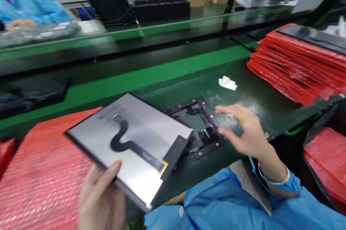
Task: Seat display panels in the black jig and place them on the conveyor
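My left hand (101, 197) grips the near edge of a flat display panel (135, 140), its grey back up, with a curved black flex cable (123, 140) running across it. The panel is held tilted above the bench. My right hand (242, 129) hovers with fingers spread over the right side of a black frame fixture (201, 129) lying on the green bench; the hand is motion-blurred and holds nothing I can see.
Red bubble-wrap sheets (40, 179) lie at the left under the panel. A stack of red bags (300, 64) sits at the right, more red bags (328, 158) lower right. A white paper scrap (227, 83) lies on the bench. Another person in blue (29, 3) works at the far left.
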A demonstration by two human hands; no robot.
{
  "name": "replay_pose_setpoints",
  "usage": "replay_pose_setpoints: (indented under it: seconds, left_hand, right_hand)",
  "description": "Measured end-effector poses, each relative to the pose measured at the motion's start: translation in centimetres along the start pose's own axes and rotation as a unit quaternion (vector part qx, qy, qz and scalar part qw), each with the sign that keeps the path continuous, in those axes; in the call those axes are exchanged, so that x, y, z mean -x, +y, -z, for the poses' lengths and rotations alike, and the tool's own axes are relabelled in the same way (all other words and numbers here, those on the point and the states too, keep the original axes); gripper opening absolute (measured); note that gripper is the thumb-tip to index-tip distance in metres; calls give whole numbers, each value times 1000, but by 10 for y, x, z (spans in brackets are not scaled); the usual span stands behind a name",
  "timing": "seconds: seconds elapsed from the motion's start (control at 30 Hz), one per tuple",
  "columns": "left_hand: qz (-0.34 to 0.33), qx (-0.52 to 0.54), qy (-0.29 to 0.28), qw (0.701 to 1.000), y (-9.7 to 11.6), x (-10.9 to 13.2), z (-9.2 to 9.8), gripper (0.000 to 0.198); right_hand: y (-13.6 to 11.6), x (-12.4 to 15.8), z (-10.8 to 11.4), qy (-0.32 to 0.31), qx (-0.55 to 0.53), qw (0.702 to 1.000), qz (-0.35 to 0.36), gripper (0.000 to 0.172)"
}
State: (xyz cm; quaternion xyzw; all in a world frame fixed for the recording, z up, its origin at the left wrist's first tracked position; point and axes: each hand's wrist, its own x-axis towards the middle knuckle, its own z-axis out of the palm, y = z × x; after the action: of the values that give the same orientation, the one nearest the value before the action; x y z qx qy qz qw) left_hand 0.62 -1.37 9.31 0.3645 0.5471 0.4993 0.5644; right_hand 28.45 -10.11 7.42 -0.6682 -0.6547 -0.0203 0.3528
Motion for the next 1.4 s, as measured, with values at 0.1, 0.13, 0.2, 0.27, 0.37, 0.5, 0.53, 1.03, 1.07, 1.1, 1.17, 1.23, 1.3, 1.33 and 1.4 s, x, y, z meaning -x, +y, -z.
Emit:
replay_pose_setpoints:
  seconds: [0.1,0.13,0.2,0.27,0.37,0.5,0.53,1.03,1.07,1.1,1.17,1.23,1.3,1.33,1.4]
  left_hand:
    - [18,33,-21,999,5,5,-18,47]
    - [26,39,-38,998,6,7,-21,48]
    - [41,48,-73,995,7,11,-22,48]
    - [44,55,-106,992,8,16,-18,48]
    - [5,78,-184,980,5,19,-10,48]
    - [-108,98,-276,950,-1,6,-5,50]
    - [-143,91,-265,949,-3,0,-4,50]
    - [-108,-284,-201,931,-58,-48,59,75]
    - [-119,-310,-213,919,-59,-48,60,76]
    - [-133,-334,-221,907,-61,-48,60,77]
    - [-160,-365,-234,887,-62,-48,59,78]
    - [-179,-382,-247,872,-63,-49,59,78]
    - [-189,-395,-256,862,-63,-49,59,78]
    - [-192,-400,-259,858,-63,-49,59,78]
    - [-197,-407,-263,852,-64,-50,59,77]
  right_hand:
    - [-34,-8,-17,-36,-31,970,239,31]
    - [-44,-11,-23,-25,-30,956,292,29]
    - [-56,-19,-33,20,-25,939,342,31]
    - [-61,-24,-37,52,-34,933,353,33]
    - [-60,-24,-34,55,-89,940,325,29]
    - [-48,-20,-38,175,-252,946,104,24]
    - [-42,-20,-40,233,-294,927,21,19]
    - [-5,-25,-49,37,-454,776,-437,38]
    - [-6,-24,-49,28,-447,775,-446,38]
    - [-7,-24,-49,22,-441,774,-453,38]
    - [-8,-23,-49,14,-432,775,-460,37]
    - [-9,-23,-49,11,-426,776,-466,36]
    - [-9,-23,-49,9,-423,775,-469,35]
    - [-9,-24,-50,8,-421,776,-470,35]
    - [-8,-24,-50,9,-414,778,-472,37]
